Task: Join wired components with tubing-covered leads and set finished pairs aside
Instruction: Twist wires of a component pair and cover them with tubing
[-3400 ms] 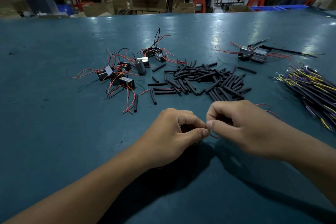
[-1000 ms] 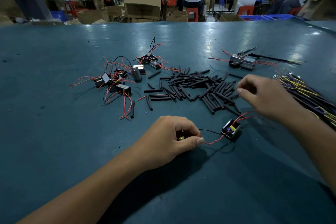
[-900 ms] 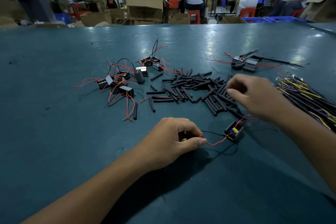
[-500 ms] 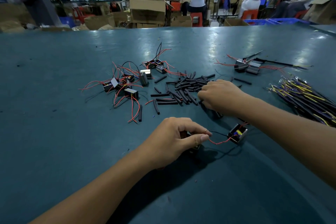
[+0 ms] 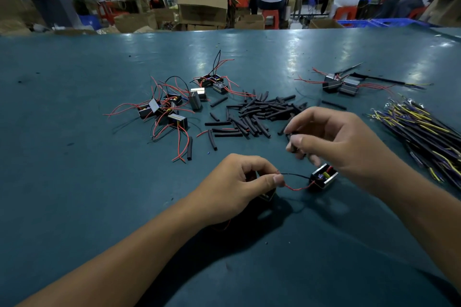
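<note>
My left hand [image 5: 237, 182] pinches the red and black leads [image 5: 294, 183] of a small black wired component [image 5: 323, 178] that lies on the table just to its right. A second component sits partly hidden under that hand. My right hand [image 5: 334, 139] hovers above the component, fingers closed on a short black tubing piece [image 5: 291, 143]. A heap of black tubing pieces [image 5: 259, 114] lies beyond both hands.
Loose components with red wires [image 5: 167, 109] are scattered at the left, more [image 5: 212, 81] behind the tubing. Two joined components [image 5: 340, 85] rest at the far right. A bundle of yellow and purple wires [image 5: 421, 132] lies at the right edge. People and cardboard boxes are beyond the table.
My right hand left the component, reached into the tubing heap, and has come back toward me holding a tubing piece. My left hand kept its pinch on the leads.
</note>
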